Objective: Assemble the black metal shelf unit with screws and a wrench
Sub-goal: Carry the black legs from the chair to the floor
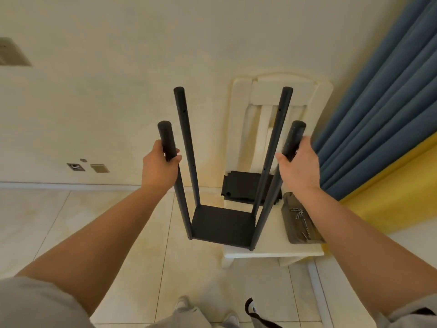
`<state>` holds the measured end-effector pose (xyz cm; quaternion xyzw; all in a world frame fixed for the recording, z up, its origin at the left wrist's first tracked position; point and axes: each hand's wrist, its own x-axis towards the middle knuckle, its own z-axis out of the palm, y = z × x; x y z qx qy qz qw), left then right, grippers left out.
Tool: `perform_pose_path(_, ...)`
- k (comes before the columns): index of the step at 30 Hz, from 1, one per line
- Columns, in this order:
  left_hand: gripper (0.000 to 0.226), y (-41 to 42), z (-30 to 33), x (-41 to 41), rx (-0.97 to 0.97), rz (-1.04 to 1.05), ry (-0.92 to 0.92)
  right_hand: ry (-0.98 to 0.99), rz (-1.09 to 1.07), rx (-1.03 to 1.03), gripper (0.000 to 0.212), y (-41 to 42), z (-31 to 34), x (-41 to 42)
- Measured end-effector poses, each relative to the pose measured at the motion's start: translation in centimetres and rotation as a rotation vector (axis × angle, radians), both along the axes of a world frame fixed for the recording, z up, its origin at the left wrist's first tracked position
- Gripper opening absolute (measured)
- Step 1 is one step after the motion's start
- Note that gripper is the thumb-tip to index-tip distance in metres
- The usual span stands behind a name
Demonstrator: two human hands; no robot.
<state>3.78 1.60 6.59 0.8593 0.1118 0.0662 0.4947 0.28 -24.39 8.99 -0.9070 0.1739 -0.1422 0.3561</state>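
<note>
Shelf unit point(222, 223) stood on white chair point(272, 250) seat; near posts gripped by left hand point(160, 165) and right hand point(299, 166), fingers wrapped. Front post overhangs seat edge: tipping likely if released. Screws point(301, 220) on tray could be knocked.

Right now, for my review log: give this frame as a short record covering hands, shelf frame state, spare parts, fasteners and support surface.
left hand: grips near left post
right hand: grips near right post
shelf frame: four posts upright, one bottom panel fitted, standing on white chair
spare panels: black, stacked on the chair seat behind the frame
screws: loose on a grey tray, right of the frame
wrench: not identifiable
</note>
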Motion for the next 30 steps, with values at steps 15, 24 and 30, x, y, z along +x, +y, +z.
perform_pose_path(15, 0.029, 28.4, -2.4, 1.5, 0.014, 0.212, 0.051, 0.085, 0.363, 0.087, 0.026, 27.7, -2.1, 8.8)
perform_pose_path(24, 0.026, 42.4, -4.7, 3.2, -0.071, 0.454, 0.129, 0.23, 0.489, 0.146, 0.052, 44.4, -5.4, 15.9)
perform_pose_path(30, 0.033, 50.8, -5.5, 5.0, 0.024, 0.574, 0.207, 0.301, 0.643, 0.188, 0.044, 54.0, -6.5, 20.9)
